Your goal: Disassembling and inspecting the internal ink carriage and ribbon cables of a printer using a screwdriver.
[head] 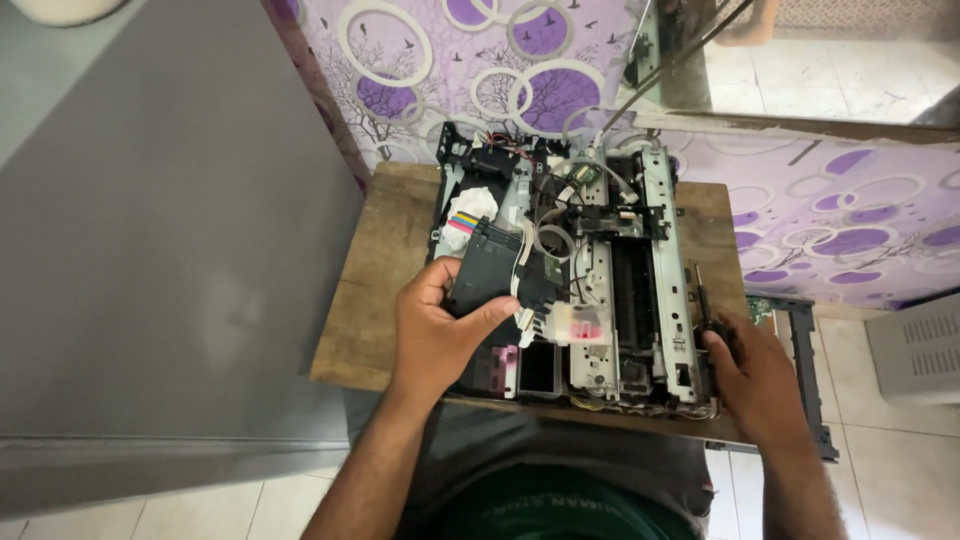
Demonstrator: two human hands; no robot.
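A printer with its cover off lies on a small wooden table, its metal frame, wires and rollers exposed. My left hand grips a black plastic carriage part at the printer's left side, with a white ribbon cable next to it. My right hand rests at the printer's right front corner and holds a black-handled screwdriver that points away from me. A white wad stained with coloured ink sits at the back left of the printer.
A purple and white patterned cloth hangs behind the table. A grey wall or panel stands to the left. A black plastic frame leans at the table's right, and a white vented casing lies on the tiled floor.
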